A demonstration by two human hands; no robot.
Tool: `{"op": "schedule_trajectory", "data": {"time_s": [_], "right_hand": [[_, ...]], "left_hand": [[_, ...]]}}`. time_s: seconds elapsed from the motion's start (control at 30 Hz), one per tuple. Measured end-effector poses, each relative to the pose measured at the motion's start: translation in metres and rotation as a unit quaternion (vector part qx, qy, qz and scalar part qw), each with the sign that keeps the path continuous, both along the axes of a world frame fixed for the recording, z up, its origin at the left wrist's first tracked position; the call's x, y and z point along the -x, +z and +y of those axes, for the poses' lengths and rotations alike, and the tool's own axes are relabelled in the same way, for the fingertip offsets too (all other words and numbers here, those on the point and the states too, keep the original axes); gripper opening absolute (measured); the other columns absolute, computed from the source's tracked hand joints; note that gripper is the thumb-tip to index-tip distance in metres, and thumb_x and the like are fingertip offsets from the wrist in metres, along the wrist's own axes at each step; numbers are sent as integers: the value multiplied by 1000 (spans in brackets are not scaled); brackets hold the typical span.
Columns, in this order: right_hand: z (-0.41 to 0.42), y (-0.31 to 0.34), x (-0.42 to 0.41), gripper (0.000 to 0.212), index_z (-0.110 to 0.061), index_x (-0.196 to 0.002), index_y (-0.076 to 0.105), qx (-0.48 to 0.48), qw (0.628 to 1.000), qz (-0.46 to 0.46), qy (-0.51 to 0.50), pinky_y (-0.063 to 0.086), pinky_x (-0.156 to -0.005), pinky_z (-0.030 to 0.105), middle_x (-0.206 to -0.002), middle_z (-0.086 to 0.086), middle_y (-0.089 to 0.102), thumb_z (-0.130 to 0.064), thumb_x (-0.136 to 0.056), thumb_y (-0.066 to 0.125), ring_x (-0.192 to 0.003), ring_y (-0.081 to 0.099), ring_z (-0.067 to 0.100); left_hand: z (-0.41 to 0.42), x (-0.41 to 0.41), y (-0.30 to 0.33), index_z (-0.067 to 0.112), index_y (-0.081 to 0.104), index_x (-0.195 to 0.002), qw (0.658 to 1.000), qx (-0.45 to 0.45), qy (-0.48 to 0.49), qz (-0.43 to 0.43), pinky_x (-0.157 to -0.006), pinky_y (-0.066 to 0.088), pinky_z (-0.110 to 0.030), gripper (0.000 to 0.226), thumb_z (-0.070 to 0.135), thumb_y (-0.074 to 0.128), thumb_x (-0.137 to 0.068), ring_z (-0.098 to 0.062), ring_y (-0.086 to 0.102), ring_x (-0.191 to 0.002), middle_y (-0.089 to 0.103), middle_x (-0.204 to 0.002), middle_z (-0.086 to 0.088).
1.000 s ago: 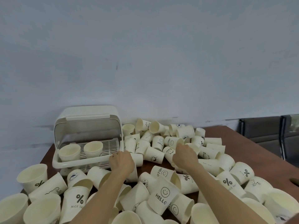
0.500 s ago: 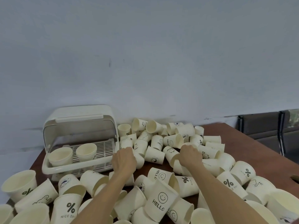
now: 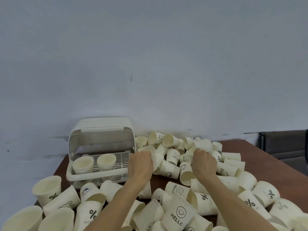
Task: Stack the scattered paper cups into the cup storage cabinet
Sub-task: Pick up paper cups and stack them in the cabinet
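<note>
While both arms reach forward over the brown counter [image 3: 275,157], the left hand [image 3: 140,164] curls its grip round a plain paper cup [image 3: 155,160] just right of the cup storage cabinet [image 3: 101,147]. The right hand [image 3: 204,162] rests knuckles-up on the heap of scattered paper cups [image 3: 176,212]; its fingers are hidden, so I cannot tell whether its grip holds anything. The cabinet's lid is raised, and two cups [image 3: 83,164] stand upright on its slatted rack.
</note>
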State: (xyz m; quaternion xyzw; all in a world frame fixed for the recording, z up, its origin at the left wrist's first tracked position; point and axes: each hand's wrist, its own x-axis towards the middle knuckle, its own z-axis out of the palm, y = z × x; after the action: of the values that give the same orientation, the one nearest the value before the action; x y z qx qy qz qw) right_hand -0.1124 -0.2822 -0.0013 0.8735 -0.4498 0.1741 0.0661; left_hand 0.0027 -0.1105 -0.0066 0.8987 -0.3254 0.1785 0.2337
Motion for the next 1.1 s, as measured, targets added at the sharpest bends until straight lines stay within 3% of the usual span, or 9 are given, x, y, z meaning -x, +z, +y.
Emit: {"op": "schedule_trajectory", "data": {"time_s": [0.17, 0.3, 0.47, 0.7, 0.8, 0.93, 1.1], "right_hand": [[29, 22, -13, 15, -18, -86, 48, 28, 997, -15, 68, 37, -59, 29, -80, 0, 57, -5, -88, 42, -76, 60, 21], [59, 32, -29, 17, -14, -96, 55, 46, 992, -17, 115, 35, -60, 28, -87, 1, 60, -5, -89, 41, -71, 45, 19], [101, 38, -53, 15, -13, -95, 53, 32, 983, -13, 181, 35, -58, 30, -82, 2, 58, -7, -90, 40, -71, 54, 23], [155, 39, -87, 14, -11, -99, 53, -29, 964, -56, 260, 33, -59, 33, -91, 9, 64, -9, -92, 42, -72, 49, 26], [173, 34, -104, 14, -10, -95, 52, -36, 954, -69, 289, 35, -57, 34, -87, 10, 62, -7, -90, 39, -69, 49, 27], [195, 26, -124, 12, -10, -97, 50, -28, 948, -69, 309, 31, -57, 34, -86, 10, 61, -8, -92, 40, -67, 42, 28], [209, 15, -147, 12, -9, -104, 49, -30, 939, -77, 333, 33, -56, 32, -88, 8, 63, -9, -96, 40, -67, 46, 24]], "left_hand": [[21, -3, 11, 21, 67, -104, 1000, 3, 19, 0, -77, 42, -28, 24, 25, 44, -98, -19, 56, -92, 66, -101, -3], [42, -10, 19, 21, 67, -99, 999, 13, 39, 0, -78, 39, -28, 24, 24, 43, -98, -19, 54, -89, 66, -98, -2], [72, -19, 25, 20, 67, -99, 997, 14, 71, -9, -78, 41, -28, 23, 24, 45, -97, -19, 57, -89, 67, -98, -1], [116, -53, 24, 19, 68, -90, 992, 43, 122, -5, -65, 50, -31, 20, 24, 50, -93, -20, 62, -79, 69, -87, -2], [136, -68, 25, 18, 69, -92, 988, 52, 145, -21, -58, 41, -26, 22, 24, 48, -94, -19, 60, -79, 68, -86, -2], [162, -84, 26, 19, 67, -86, 983, 40, 176, -43, -62, 36, -28, 26, 22, 42, -96, -23, 59, -79, 68, -86, -3], [182, -91, 22, 19, 66, -86, 977, 21, 207, -47, -64, 32, -26, 30, 16, 39, -98, -21, 56, -82, 66, -88, -2]]}}
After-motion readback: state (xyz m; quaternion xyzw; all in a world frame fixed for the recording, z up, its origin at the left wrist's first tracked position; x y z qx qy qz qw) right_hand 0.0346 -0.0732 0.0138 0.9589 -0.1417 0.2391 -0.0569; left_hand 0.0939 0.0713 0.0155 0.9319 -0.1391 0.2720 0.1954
